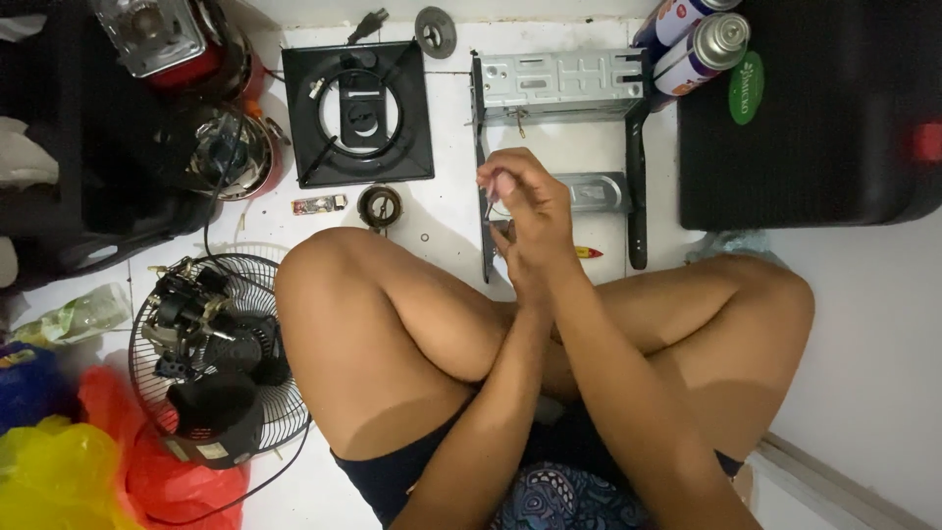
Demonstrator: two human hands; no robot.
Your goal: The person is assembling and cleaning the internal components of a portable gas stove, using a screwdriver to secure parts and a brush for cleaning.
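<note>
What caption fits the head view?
Seated cross-legged on the floor, both hands work a small part over an opened metal chassis, dismantled fan alongside.

Open floor strip between black burner plate and metal chassis.

Dim indoor light, soft shadows, slight blur, dark corners
</note>
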